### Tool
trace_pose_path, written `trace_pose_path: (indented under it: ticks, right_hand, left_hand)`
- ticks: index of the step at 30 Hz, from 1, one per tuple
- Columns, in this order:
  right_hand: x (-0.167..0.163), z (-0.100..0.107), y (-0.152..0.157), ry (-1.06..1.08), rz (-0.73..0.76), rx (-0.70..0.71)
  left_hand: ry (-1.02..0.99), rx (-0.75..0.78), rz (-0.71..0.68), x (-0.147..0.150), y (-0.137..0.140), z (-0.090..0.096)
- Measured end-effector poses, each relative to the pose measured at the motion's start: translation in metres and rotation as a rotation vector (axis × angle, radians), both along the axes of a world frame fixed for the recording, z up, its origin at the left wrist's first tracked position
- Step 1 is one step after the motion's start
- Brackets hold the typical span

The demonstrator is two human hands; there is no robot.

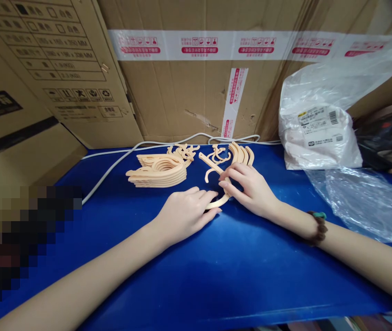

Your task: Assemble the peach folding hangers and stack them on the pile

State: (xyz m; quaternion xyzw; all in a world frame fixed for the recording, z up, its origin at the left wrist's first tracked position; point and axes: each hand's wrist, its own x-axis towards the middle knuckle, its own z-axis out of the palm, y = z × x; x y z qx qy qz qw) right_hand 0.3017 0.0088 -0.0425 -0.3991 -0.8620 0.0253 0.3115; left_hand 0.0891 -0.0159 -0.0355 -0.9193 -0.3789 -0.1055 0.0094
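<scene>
Both hands are on a cream plastic folding hanger (220,201) above the blue table. My left hand (188,212) pinches the end of its curved arm. My right hand (247,187) has its fingers closed round the middle joint, which they partly hide. A straight arm and a curved hook of the same colour stick out past the right fingertips. Left of the hands sits a stack of folded cream hangers (159,172). Behind lie a pile of small cream hooks (184,151) and a few more hooks (219,154). Several curved hanger arms (240,153) stand just beyond my right hand.
A blue tabletop (196,285) carries everything. Cardboard boxes (189,92) wall off the back and left. A white cable (113,168) runs along the rear. At the right stand a white plastic bag (320,133) and crumpled clear film (364,197). The lower left is pixelated.
</scene>
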Motion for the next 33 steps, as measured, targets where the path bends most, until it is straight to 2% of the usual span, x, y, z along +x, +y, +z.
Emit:
trace_pose_path:
  ticks: [3,6,14,24,26,29,33]
  right_hand:
    - [0.001,-0.002,0.002,0.033,-0.045,-0.002]
    - [0.002,-0.004,0.004,0.035,-0.074,-0.008]
    - [0.003,-0.006,0.007,-0.038,-0.054,-0.028]
    - [0.003,-0.008,0.008,-0.102,-0.058,-0.053]
    - [0.003,-0.008,0.009,-0.102,-0.065,-0.057]
    - [0.004,-0.008,0.009,-0.102,-0.069,-0.069]
    - [0.004,-0.009,0.01,-0.101,-0.063,-0.085]
  left_hand:
    - [-0.071,0.118,-0.09,-0.001,0.001,-0.002]
    - [-0.095,0.14,-0.138,0.0,0.004,-0.003]
    - [-0.132,0.171,-0.063,-0.002,0.011,-0.007]
    - [-0.097,0.241,-0.07,-0.005,0.014,-0.011]
    - [-0.075,0.269,-0.075,-0.005,0.014,-0.002]
    - [-0.072,0.328,-0.067,-0.013,0.017,0.031]
    - [-0.131,0.167,0.024,-0.052,0.033,0.083]
